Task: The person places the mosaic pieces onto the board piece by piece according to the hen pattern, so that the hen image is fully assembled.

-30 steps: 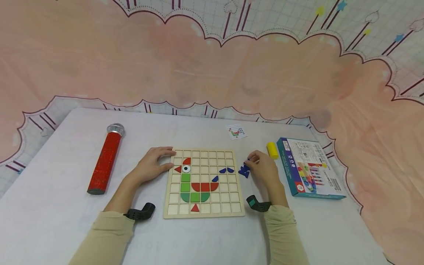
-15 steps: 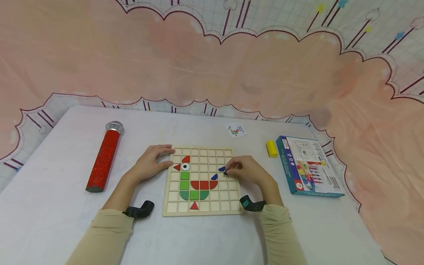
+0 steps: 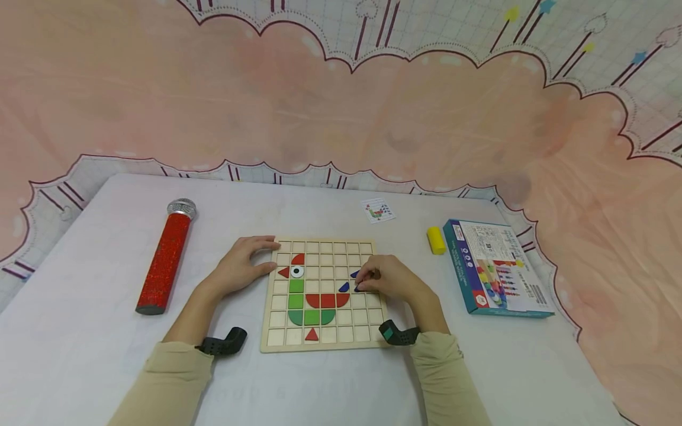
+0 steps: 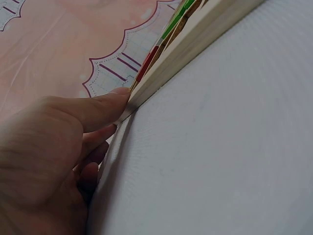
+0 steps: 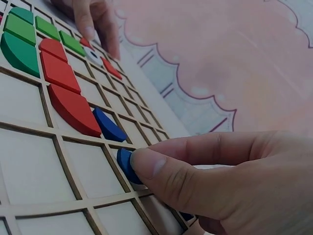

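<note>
A wooden grid board (image 3: 330, 347) lies on the table with coloured pieces in its cells. In the right wrist view, my right hand (image 5: 220, 181) pinches a small curved blue piece (image 5: 125, 164) between thumb and index finger, at a cell on the board's right side. Beside it sits another blue piece (image 5: 109, 126), next to the red pieces (image 5: 61, 73). A further blue piece (image 3: 354, 274) is partly hidden by the right hand. My left hand (image 3: 242, 266) rests against the board's left edge, thumb and fingertip touching it. Green pieces (image 3: 296, 302) and an eye piece (image 3: 296, 271) form part of the pattern.
A red microphone-shaped object (image 3: 165, 260) lies at the left. Beyond the board lies a small picture card (image 3: 378, 210). A yellow cylinder (image 3: 436, 240) and a flat printed box (image 3: 501, 269) are at the right. Black cameras sit on both wrists.
From the blue pieces beside the board, my right hand has moved left over the grid with one blue piece, then slightly nearer the body. The left hand stays at the edge.
</note>
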A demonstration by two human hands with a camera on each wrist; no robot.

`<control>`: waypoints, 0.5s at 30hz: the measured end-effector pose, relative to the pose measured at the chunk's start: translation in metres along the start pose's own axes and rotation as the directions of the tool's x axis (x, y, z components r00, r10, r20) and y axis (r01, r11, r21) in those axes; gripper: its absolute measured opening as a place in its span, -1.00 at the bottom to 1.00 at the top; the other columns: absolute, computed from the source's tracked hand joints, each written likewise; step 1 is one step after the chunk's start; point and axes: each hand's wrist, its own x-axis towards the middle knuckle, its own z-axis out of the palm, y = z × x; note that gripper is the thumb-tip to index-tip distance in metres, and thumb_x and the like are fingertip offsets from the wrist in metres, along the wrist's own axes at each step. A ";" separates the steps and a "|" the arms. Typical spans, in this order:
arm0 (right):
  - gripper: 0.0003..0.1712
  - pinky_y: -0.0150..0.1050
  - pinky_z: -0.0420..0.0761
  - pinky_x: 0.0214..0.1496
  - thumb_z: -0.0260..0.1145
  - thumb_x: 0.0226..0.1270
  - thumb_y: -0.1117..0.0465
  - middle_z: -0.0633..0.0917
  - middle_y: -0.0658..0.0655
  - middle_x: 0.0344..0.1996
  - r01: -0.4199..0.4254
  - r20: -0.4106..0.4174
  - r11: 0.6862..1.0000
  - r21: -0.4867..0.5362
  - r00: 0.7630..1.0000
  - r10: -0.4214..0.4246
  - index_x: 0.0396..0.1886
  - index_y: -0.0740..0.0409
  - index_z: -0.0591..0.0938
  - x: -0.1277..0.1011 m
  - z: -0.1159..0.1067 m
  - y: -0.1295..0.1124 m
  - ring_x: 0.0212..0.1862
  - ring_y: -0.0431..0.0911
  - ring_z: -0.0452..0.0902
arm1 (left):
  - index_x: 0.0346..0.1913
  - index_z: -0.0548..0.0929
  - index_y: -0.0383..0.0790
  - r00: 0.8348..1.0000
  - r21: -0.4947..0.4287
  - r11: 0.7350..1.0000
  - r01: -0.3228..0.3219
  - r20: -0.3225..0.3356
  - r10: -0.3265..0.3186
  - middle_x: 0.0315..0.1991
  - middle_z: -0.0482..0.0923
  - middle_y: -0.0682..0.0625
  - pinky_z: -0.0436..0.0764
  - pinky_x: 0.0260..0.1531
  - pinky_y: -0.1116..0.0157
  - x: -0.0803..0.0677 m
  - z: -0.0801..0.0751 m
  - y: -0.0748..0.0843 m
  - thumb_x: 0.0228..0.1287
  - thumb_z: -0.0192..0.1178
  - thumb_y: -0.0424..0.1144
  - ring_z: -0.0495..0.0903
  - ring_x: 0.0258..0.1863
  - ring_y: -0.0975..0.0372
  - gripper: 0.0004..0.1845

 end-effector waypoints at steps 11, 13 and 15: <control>-0.91 -0.29 0.48 -0.10 0.42 0.14 0.17 0.59 -0.10 -0.31 -0.004 -0.007 1.000 -0.013 1.000 0.004 -0.33 -0.08 0.76 -0.002 -0.003 0.001 -0.20 -0.16 0.42 | 0.23 0.50 -0.18 1.000 0.000 1.000 0.002 0.000 -0.002 0.38 0.29 -0.11 0.09 0.37 -0.15 -0.001 -0.001 0.004 0.25 0.25 -0.15 0.10 0.41 -0.06 -0.51; -0.90 -0.31 0.49 -0.10 0.42 0.14 0.18 0.57 -0.09 -0.31 0.008 -0.001 1.000 -0.029 1.000 -0.008 -0.32 -0.07 0.77 -0.002 -0.002 0.000 -0.19 -0.17 0.42 | 0.23 0.50 -0.18 1.000 0.000 1.000 0.004 0.001 -0.004 0.38 0.29 -0.11 0.08 0.37 -0.15 -0.001 -0.001 0.004 0.25 0.24 -0.15 0.10 0.41 -0.06 -0.51; -0.91 -0.33 0.49 -0.12 0.42 0.14 0.19 0.56 -0.09 -0.31 0.019 -0.001 0.999 -0.045 1.000 -0.019 -0.34 -0.06 0.77 -0.001 -0.002 -0.001 -0.20 -0.17 0.41 | 0.23 0.49 -0.19 1.000 0.000 1.000 0.003 0.001 -0.003 0.38 0.29 -0.11 0.09 0.37 -0.15 -0.001 -0.001 0.004 0.25 0.24 -0.16 0.10 0.41 -0.06 -0.51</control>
